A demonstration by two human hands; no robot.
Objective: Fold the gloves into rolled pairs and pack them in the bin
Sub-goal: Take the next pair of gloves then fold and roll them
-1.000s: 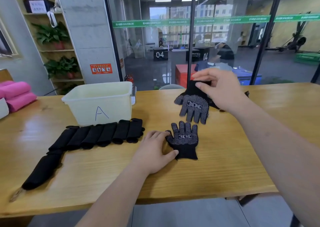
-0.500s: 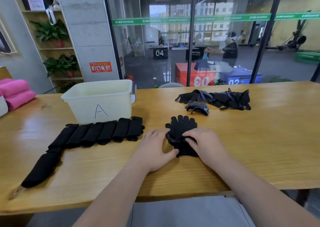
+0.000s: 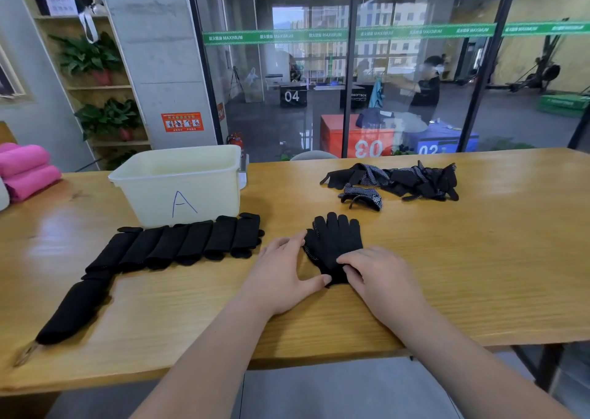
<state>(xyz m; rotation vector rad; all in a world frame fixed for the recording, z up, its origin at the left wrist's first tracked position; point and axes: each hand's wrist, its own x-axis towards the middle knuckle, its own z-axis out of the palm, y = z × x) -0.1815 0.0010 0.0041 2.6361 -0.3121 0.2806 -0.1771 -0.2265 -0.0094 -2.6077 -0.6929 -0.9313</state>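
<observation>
At the near middle of the table, the left hand lies flat with its fingers spread. Its fingertips touch the left edge of the glove pair and its thumb reaches toward the cuff, probably to keep the two layers from sliding. The right hand sits just to the right, fingers curled onto the cuff end and seemingly pinching it. That looks like the grip for starting a roll from the cuff toward the glove fingers.

The glove pair lies flat with its fingers pointing to the far side. A dotted edge peeks out along its left side, which suggests one glove is stacked on the other.

To the left, a row of rolled pairs lies side by side just in front of the bin, within easy reach for packing. A longer dark roll trails off toward the near left corner. The bin, marked with a letter A, stands at the far left, and what it holds cannot be seen from here.

At the far right, well apart from the hands, the loose gloves sit in a tangled heap, so several pairs remain to be rolled. Pink rolls rest at the far left edge.
</observation>
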